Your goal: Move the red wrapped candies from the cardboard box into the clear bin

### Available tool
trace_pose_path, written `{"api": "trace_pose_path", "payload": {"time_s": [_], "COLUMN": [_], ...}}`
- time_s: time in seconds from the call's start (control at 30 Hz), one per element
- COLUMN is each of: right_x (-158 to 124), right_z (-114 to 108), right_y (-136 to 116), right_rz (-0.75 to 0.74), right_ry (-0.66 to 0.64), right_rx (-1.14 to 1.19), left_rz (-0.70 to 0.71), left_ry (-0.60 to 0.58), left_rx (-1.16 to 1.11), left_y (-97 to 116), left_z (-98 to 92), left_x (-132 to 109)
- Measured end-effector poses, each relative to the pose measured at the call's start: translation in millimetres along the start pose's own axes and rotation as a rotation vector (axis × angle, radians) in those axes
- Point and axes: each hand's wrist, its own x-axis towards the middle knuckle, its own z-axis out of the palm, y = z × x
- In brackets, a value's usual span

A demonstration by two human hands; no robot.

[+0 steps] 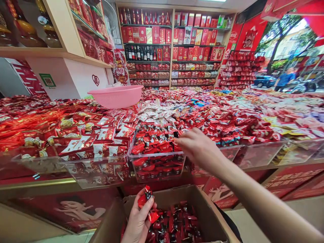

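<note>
In the head view, the left hand (139,216) was closed around at least 1 red packet (143,200), pinched between thumb and fingers above the near left part of a cardboard box (177,195). The packet stood roughly upright, its long axis tilted a little, its dark end up and leaning right. From that grip, a clear bin (162,155) lay on the far side and slightly right, on the counter. The right hand (193,145) was the nearer of the 2 to the bin, at its right edge, fingers bent down and left; blur hid whether they held anything.

The bin was heaped with red-and-black packets (158,139), piled above its near rim. The box held a loose layer of dark red packets (174,222), lying at mixed angles. Left of the bin, another clear tray carried red-and-white packets (106,135); a pink basket (115,98) sat farther back.
</note>
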Motion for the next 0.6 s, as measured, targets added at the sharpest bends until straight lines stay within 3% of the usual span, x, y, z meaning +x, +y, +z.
{"api": "trace_pose_path", "payload": {"time_s": [0.13, 0.23, 0.3, 0.4, 0.6], "right_x": [60.6, 80.6, 85.2, 87.9, 89.4], "right_z": [2.9, 11.0, 11.8, 8.2, 6.5], "right_y": [54.9, 66.1, 63.8, 58.3, 62.5], "right_rz": [-0.042, 0.059, 0.137, 0.161, 0.150], "right_ry": [-0.301, -0.582, -0.701, -0.746, -0.679], "right_rx": [-0.207, -0.224, -0.231, -0.244, -0.304], "left_rz": [-0.038, -0.036, -0.035, -0.049, -0.042], "left_ry": [0.060, 0.086, 0.084, 0.083, 0.078], "left_rx": [0.037, 0.036, 0.031, 0.028, 0.011], "left_y": [-16.4, -22.0, -22.3, -21.6, -22.9], "left_z": [-10.5, -13.6, -14.8, -15.7, -13.1], "left_x": [9.6, 12.5, 13.6, 14.9, 16.1]}}
